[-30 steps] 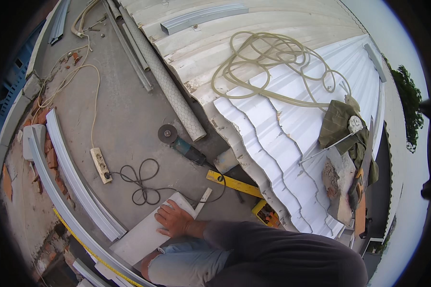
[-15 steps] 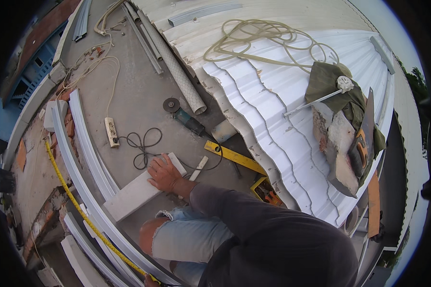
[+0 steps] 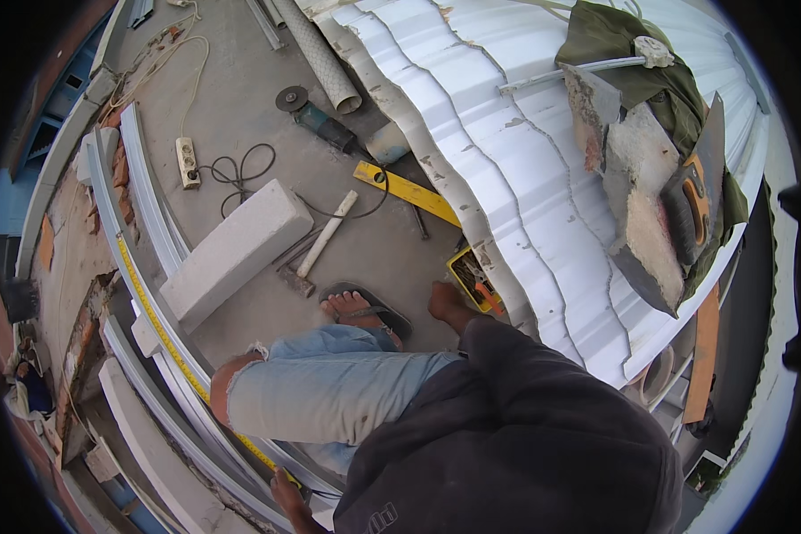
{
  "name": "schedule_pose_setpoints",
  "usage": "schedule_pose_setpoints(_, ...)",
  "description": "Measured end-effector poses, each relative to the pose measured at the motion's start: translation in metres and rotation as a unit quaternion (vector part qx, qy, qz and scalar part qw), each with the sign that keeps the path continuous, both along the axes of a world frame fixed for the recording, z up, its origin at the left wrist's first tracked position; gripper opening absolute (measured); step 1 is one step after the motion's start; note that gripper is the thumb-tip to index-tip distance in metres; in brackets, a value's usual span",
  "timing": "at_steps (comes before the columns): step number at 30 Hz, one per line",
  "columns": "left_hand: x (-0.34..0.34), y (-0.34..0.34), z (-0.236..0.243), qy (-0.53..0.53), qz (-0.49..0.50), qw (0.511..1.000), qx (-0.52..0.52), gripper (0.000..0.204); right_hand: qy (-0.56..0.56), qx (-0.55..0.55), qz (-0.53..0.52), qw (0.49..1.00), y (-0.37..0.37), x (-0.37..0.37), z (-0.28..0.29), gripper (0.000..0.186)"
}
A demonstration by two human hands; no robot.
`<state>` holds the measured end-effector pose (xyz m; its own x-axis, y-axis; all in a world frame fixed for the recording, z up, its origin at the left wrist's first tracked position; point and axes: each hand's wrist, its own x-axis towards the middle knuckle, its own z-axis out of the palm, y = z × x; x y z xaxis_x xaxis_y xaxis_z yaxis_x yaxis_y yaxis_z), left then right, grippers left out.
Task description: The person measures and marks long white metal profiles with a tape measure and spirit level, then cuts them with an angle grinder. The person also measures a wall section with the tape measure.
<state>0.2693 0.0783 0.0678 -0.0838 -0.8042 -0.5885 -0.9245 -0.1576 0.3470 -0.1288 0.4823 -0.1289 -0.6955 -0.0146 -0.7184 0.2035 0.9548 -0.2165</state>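
Observation:
At the lower edge, my left hand [image 3: 287, 492] is closed around the end of a yellow tape measure [image 3: 171, 350]. Its blade runs out along the long metal profile [image 3: 142, 274]. My right hand [image 3: 445, 301] hangs low over the floor, right beside a yellow box [image 3: 476, 280] with orange-handled tools in it; its fingers are hidden or too unclear to read. A white block [image 3: 236, 254] lies on the floor, no hand on it. Next to the block is a hammer [image 3: 325, 236] with a pale handle.
An angle grinder [image 3: 316, 120] and a yellow spirit level [image 3: 409, 193] lie ahead. A power strip [image 3: 187, 162] with a dark cable is at left. On the right, corrugated sheets [image 3: 507, 196] carry a handsaw [image 3: 696, 191] and broken slabs [image 3: 645, 222].
My right hand has left the white block and moved right, to beside the yellow box. The view has shifted, and more of my left hand shows, still on the tape measure.

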Motion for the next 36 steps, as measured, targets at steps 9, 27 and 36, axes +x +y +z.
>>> schedule_pose_setpoints(9,-0.004,0.016,0.024,-0.02,0.04,0.999,-0.025,0.056,0.144,0.159,-0.288,0.933,-0.018,-0.115,-0.115,0.046)
schedule_pose_setpoints(27,-0.067,-0.004,0.034,0.04,-0.008,0.999,0.03,0.045,0.134,-0.361,-0.03,0.922,-0.183,-0.091,0.135,0.016)
schedule_pose_setpoints(36,-0.11,0.015,0.053,0.21,0.176,0.959,0.07,0.044,-0.279,-0.43,0.1,0.853,-0.411,0.024,0.239,0.039)
